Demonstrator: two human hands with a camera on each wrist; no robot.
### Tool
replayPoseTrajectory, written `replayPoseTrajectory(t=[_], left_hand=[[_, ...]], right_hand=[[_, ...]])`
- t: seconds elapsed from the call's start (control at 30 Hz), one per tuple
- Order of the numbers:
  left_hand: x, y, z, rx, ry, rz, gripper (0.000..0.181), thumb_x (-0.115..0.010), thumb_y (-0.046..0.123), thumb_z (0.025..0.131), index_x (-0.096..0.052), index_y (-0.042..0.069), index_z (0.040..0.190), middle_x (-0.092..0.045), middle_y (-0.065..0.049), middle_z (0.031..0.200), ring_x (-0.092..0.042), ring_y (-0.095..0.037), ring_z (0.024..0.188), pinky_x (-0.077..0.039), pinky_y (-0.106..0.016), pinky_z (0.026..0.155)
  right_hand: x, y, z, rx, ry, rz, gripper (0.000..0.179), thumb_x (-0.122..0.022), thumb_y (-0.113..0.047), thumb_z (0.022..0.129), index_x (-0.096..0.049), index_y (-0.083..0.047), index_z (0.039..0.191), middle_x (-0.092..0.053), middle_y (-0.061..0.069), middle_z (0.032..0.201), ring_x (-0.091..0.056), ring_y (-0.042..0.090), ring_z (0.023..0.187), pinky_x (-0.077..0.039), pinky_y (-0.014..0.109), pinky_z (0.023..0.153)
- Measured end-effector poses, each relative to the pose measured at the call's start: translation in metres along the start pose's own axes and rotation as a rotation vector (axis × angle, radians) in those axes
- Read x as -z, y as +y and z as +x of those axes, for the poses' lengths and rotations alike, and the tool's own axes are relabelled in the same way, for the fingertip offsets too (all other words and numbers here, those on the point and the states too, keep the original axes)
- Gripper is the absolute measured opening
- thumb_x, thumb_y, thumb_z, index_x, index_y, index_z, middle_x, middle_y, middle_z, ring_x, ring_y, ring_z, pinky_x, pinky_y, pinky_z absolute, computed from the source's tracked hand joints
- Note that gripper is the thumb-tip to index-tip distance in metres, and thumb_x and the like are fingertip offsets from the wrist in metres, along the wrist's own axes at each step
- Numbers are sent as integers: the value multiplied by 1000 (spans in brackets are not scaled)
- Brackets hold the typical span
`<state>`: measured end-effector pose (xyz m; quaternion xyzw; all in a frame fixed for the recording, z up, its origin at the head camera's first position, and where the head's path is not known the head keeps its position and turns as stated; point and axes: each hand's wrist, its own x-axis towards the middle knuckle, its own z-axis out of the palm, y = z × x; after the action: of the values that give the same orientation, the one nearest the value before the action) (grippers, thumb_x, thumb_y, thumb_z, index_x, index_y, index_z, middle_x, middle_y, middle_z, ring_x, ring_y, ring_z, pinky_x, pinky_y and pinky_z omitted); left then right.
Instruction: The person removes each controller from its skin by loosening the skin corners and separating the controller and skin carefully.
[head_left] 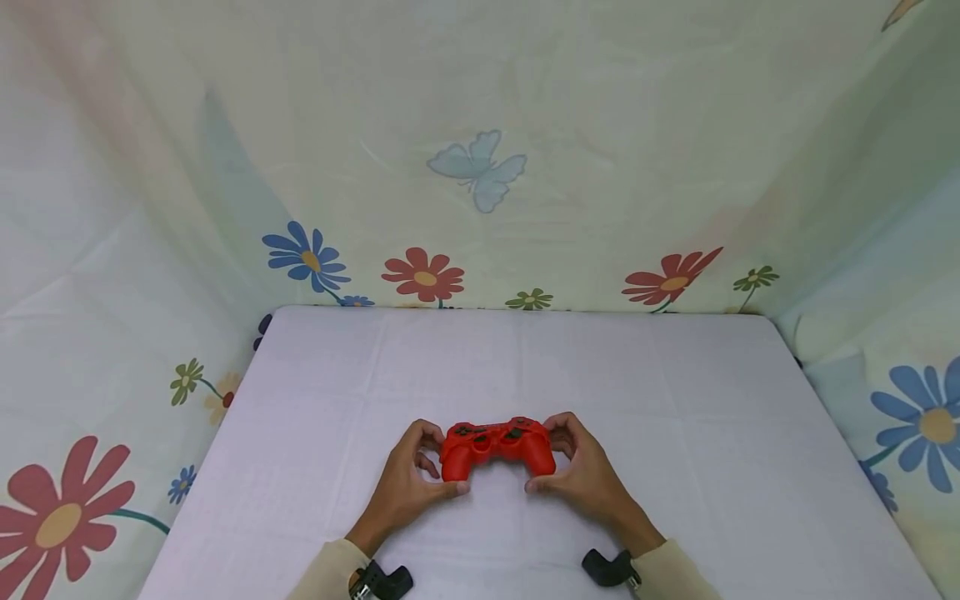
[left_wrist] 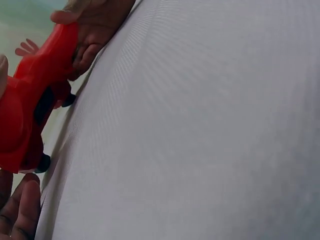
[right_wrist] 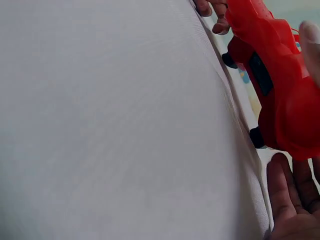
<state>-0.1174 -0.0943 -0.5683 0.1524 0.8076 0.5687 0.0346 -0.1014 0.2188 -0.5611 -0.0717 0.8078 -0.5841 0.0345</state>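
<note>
A red game controller (head_left: 497, 443) with dark buttons lies between both hands in the middle of the head view, its two grips toward the person. The left hand (head_left: 411, 477) holds its left end, thumb at the tip of the left grip and fingers at the far side. On the other end, the right hand (head_left: 583, 468) pinches the right grip the same way. The left wrist view shows the controller (left_wrist: 42, 85) from beneath, dark thumbsticks facing the cloth. In the right wrist view the controller (right_wrist: 277, 75) appears close beside the right hand's fingers (right_wrist: 287, 192).
A white cloth covers the table (head_left: 315, 392). Behind and on both sides hangs a pale curtain (head_left: 585, 167) printed with flowers and a butterfly. Black wrist devices (head_left: 386, 581) sit at both sleeves.
</note>
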Motion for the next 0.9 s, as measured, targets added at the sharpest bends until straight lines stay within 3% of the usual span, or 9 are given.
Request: replayPoseTrajectory(t=[0.43,0.67,0.9], left_hand=[[-4,8,-2,80,-5,-41,57,-101,32,71,-58,25,108,-66,2,95,-62,-20,75,-54,-27,71],[-5,9,-2,76,-9,-39,52,-100,34,71,-59,24,101,-63,4,90,-53,-10,68,-46,-23,62],[-5,6,-1,32,-22,-49,42,-98,32,74,-63,25,95,-61,4,84,-48,-5,63,-43,-24,56]], right_hand=[[-4,-3,4,7,68,106,64,-100,-6,68,-57,-7,116,-65,11,112,-69,16,101,-59,18,90],[-6,-4,4,-4,93,151,59,-98,-4,68,-56,-5,109,-59,13,105,-64,13,95,-58,17,82],[-9,-6,5,-29,129,148,53,-97,-2,69,-56,-3,102,-58,10,95,-61,13,88,-55,18,72]])
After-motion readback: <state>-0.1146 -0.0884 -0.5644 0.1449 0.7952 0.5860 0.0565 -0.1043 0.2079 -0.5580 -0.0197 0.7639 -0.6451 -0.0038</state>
